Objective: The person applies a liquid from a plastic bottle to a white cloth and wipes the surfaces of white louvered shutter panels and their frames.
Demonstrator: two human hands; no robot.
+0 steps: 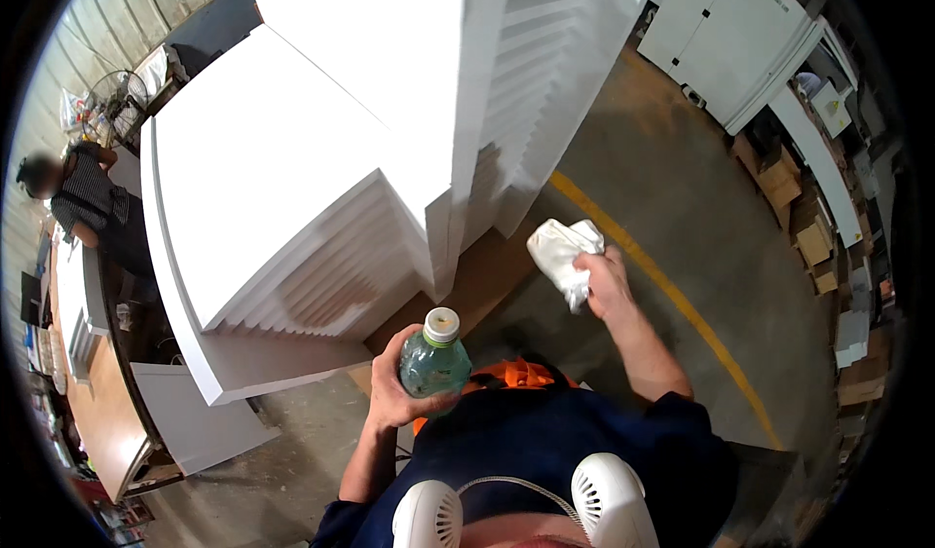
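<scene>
- Far off to my left a co-worker in a striped top (86, 195) stands at a long workbench (102, 407); the bench's clutter is too small and bent by the rim to make out.
- Ahead of me rise stacks of white panels (282, 173), staggered like steps; their upper ends run out of the top edge.
- My left hand (392, 384) is wrapped round a green-tinted plastic bottle (434, 358) with a pale cap, held upright close to my chest; my fingers close around its far side, hidden behind it.
- Something orange (514, 374) peeks out just beyond the bottle, mostly covered by my dark shirt.
- My right hand (604, 280) clutches a crumpled white cloth (560, 253), fingers closed on its lower part, over the concrete floor (682, 197) beside a yellow line (672, 300).
- At right, white cabinets (735, 37) and cardboard stacks (808, 236) blur toward the rim.
</scene>
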